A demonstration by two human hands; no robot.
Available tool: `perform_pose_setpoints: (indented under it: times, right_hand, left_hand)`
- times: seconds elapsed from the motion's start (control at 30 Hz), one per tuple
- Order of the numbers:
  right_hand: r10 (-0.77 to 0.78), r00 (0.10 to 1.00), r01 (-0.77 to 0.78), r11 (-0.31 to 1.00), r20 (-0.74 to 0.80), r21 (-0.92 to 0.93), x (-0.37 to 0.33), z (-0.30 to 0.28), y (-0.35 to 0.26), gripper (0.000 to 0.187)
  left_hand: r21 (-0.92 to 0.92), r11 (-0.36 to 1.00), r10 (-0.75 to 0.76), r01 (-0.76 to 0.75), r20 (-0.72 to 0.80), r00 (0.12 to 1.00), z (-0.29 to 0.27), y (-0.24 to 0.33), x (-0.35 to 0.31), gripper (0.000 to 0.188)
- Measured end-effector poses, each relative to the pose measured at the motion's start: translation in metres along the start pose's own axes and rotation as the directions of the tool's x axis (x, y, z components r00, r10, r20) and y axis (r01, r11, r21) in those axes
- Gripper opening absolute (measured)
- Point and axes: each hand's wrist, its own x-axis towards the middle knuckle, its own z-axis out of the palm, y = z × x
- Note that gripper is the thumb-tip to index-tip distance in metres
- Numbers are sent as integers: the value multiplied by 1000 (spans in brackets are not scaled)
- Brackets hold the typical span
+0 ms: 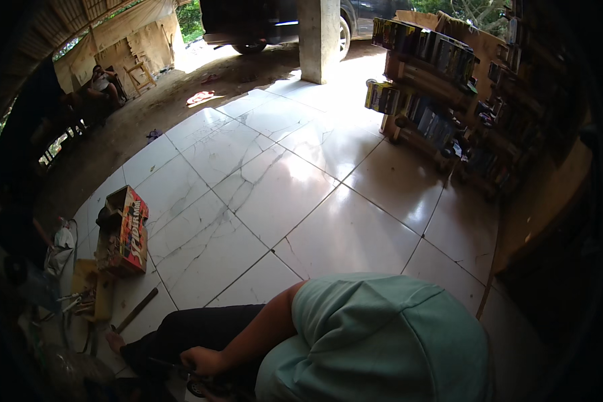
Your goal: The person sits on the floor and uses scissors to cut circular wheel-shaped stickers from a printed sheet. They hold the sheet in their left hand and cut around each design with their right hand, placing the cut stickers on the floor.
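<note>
My right hand is closed low in the picture, beside my dark trouser leg. Out of its fist, toward the left, points a slim dark tool whose kind is too dim to make out. Just under that hand, a small round wheel-like part shows at the lower edge, mostly in shadow. A dim skin-toned patch next to it may be part of my left hand; no fingers can be told there. My right arm comes out of a light green sleeve. A bare foot shows beyond the trouser leg.
A flat brown strip lies on cracked white tiles. Left stand a red printed cardboard box and a yellow tray with tools. A shelf of packed cases stands right, a concrete pillar and dark vehicle behind. Someone sits far left.
</note>
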Motion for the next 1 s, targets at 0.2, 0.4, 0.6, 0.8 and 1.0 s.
perform_pose_setpoints:
  times: [0.2,0.4,0.6,0.8,1.0]
  right_hand:
    - [42,998,-43,999,49,15,2,4,3,28]
    - [-119,992,120,992,-33,25,3,-8,-11,37]
    - [-169,985,170,953,-27,250,4,-17,-60,45]
    - [-246,965,30,447,91,894,-22,-82,-185,52]
    - [-817,-234,780,-481,-527,399,-97,-130,-296,85]
  left_hand:
    - [29,996,84,-81,-99,992,-3,0,0,47]
    - [19,992,128,-127,-152,980,2,14,-4,46]
    - [29,986,164,-161,-168,972,-2,8,2,44]
    - [-10,975,217,-223,-193,957,-21,-14,19,43]
    - [-57,972,217,-229,-167,962,-18,-19,21,43]
